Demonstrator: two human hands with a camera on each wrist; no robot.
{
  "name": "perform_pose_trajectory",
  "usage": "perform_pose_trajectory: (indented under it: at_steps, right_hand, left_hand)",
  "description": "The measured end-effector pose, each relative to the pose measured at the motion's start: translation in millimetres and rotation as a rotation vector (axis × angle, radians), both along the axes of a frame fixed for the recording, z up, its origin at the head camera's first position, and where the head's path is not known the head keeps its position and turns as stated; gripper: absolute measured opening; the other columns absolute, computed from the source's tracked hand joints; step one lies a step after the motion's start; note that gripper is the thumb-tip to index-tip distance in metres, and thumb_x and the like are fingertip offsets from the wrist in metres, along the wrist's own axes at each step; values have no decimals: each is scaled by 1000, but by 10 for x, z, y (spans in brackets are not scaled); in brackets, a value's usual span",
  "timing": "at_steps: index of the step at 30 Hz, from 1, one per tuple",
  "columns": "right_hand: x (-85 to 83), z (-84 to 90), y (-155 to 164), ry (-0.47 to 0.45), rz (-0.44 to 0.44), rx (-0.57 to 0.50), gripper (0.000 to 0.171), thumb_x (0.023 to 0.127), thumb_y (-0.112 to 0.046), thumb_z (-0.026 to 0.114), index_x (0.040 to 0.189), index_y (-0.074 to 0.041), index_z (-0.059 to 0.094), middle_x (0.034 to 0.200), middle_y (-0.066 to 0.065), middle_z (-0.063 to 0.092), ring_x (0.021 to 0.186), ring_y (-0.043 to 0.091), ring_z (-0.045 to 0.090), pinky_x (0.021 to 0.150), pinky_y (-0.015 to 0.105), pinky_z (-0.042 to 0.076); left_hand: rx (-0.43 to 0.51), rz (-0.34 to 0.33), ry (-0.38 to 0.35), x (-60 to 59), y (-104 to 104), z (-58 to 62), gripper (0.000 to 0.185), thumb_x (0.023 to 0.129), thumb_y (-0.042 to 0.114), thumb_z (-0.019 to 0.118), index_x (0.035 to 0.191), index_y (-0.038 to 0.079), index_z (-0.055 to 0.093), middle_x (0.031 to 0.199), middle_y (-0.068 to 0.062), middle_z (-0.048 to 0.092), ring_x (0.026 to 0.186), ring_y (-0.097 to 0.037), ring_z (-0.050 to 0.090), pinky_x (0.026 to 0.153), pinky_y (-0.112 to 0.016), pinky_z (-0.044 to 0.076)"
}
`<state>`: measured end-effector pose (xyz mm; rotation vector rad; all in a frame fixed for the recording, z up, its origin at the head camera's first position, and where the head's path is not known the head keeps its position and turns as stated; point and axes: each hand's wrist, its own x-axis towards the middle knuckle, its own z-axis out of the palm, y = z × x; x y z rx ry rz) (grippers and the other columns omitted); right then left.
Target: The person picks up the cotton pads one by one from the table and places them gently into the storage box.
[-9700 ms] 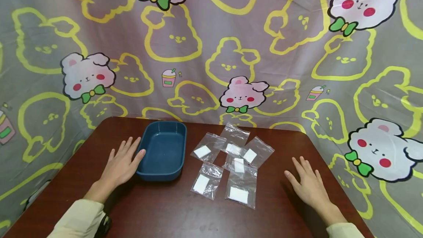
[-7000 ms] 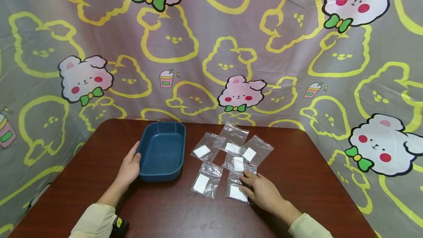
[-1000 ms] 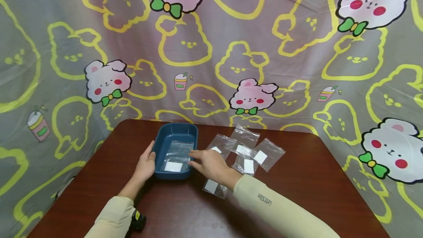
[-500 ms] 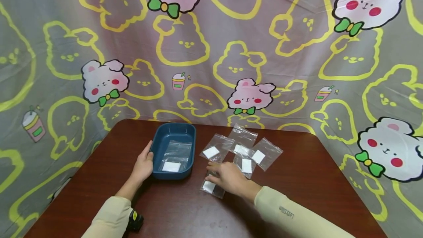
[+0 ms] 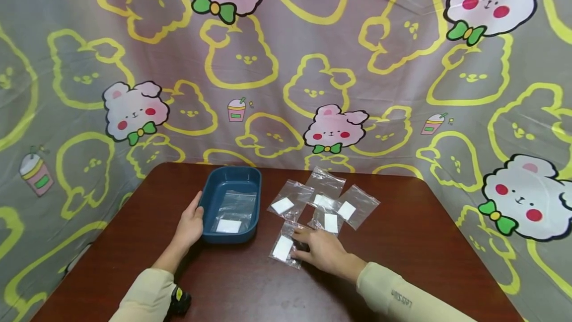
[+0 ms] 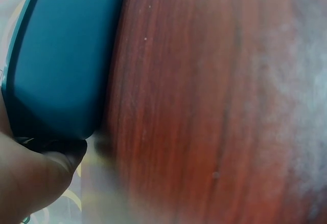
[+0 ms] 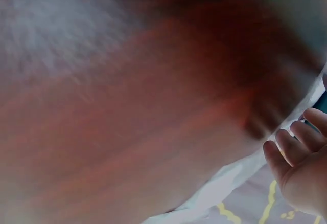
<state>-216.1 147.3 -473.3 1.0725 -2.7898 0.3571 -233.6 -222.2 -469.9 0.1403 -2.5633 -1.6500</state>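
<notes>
A cartoon-rabbit backdrop (image 5: 286,63) is seen draped behind and around a dark wooden table (image 5: 424,242), so that the workspace is closed off on three sides. On the table's left half a blue tray (image 5: 210,198) is set within easy reach, and a clear bag with a white pad (image 5: 232,215) is already laid flat inside it. The tray's near left wall is clasped by the left hand (image 5: 189,225), the fingers wrapped against the rim, apparently so that the tray is kept steady; in the left wrist view the thumb is shown pressed to the tray's (image 6: 61,60) outer wall. To the right of the tray, four clear bags (image 5: 323,200) are spread in a loose, partly overlapping cluster, each with a small white pad inside, laid flat so that each can be taken singly. A fifth bag, the nearest bag (image 5: 283,248), is set apart just in front of that cluster, and it is touched at its right edge by the right hand (image 5: 323,252), which is laid low on the table with fingers extended over the plastic rather than closed round it. Whether the bag is pinched underneath cannot be told from the head view, and in the right wrist view only blurred tabletop and loosely curved fingertips (image 7: 296,147) are shown.
</notes>
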Motion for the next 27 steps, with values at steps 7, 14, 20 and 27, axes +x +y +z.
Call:
perform_pose_trajectory:
  at_steps: [7, 14, 20, 27]
  right_hand:
    - [13, -64, 24, 55, 5, -6, 48, 91, -46, 71, 124, -11, 73, 129, 6, 68, 113, 27, 66, 85, 42, 57]
    - [-2, -78, 28, 43, -4, -18, 50, 92, -48, 69, 127, -12, 72, 132, 6, 66, 117, 27, 64, 86, 43, 56]
    - [-2, -93, 34, 33, -8, -11, 48, 94, -46, 68, 128, -13, 71, 134, 6, 64, 119, 27, 63, 88, 44, 56]
    - [26, -125, 50, 62, 5, -7, 42, 94, -43, 68, 124, -14, 74, 133, 6, 65, 121, 27, 62, 89, 44, 55]
  left_hand:
    - [4, 3, 17, 18, -17, 1, 56, 109, 9, 27, 163, 11, 11, 165, -19, 15, 150, -38, 12, 120, -55, 12]
    - [11, 2, 9, 12, -21, 17, 56, 110, 10, 27, 163, 13, 9, 166, -18, 14, 151, -38, 12, 120, -56, 12]
    - [13, 0, 11, 2, -13, 14, 56, 110, 9, 27, 163, 11, 9, 166, -18, 14, 151, -36, 12, 120, -54, 11]
    - [23, -6, 7, -5, 2, 0, 55, 110, 10, 26, 163, 12, 9, 166, -17, 13, 151, -35, 11, 120, -54, 11]
